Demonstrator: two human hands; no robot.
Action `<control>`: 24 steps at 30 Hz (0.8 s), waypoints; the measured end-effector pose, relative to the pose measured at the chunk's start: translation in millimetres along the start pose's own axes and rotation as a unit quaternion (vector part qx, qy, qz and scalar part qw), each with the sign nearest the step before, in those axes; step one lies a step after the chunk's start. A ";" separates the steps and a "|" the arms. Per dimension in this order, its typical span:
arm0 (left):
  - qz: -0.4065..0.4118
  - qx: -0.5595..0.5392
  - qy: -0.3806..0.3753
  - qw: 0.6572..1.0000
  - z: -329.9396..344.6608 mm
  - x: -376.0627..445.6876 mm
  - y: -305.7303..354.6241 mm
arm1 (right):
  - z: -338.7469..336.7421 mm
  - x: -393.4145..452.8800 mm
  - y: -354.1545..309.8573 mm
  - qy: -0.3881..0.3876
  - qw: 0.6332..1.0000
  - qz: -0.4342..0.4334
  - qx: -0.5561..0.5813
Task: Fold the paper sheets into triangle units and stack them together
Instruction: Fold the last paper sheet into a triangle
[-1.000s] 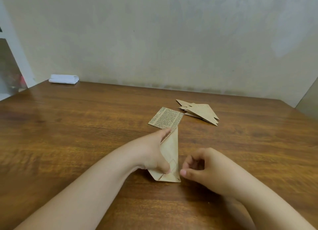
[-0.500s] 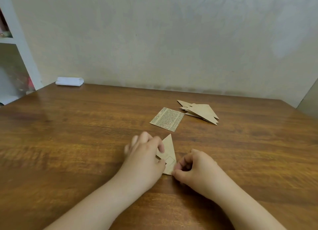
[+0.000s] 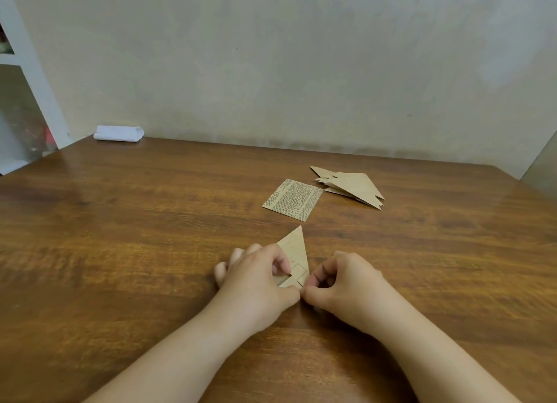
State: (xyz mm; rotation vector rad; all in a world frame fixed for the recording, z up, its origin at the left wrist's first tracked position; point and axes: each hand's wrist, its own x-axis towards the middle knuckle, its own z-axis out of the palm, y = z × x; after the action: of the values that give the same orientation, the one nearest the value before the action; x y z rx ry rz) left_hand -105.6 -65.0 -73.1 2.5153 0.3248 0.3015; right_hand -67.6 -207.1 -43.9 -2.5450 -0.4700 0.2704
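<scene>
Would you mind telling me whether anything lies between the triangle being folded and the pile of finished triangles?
The printed paper sheet lies just left of the straight line from the folded triangle to the stack of triangles; only bare table lies between them.

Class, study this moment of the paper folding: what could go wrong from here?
The triangle unit is held only at its near end by the left hand and right hand, so it could pivot and crease crookedly. The loose pile of finished units may scatter when another is added.

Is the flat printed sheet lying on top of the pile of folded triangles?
No: the printed sheet lies flat on the table, beside the pile of triangles and to its left.
</scene>
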 end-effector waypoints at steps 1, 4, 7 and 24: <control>-0.005 0.002 -0.003 1.000 -1.5 0.0 -0.2 | 0.3 0.3 -0.5 0.001 1.000 0.003 -0.003; -0.029 0.009 -0.015 0.999 -8.9 0.8 -4.5 | 0.3 1.0 -1.5 -0.005 1.000 0.009 -0.006; -0.056 0.007 -0.025 0.998 -17.7 0.4 -9.9 | 0.0 1.0 -1.5 -0.012 1.000 0.026 0.005; -0.034 -0.005 -0.085 0.996 -24.3 2.8 -9.2 | -3.4 6.9 -8.8 -0.058 0.995 0.078 0.014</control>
State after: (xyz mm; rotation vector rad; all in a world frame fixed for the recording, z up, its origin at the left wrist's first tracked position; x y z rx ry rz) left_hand -111.3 -44.2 -58.3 2.4930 0.3382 0.0607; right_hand -62.8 -199.1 -36.9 -2.5505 -0.3078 0.4809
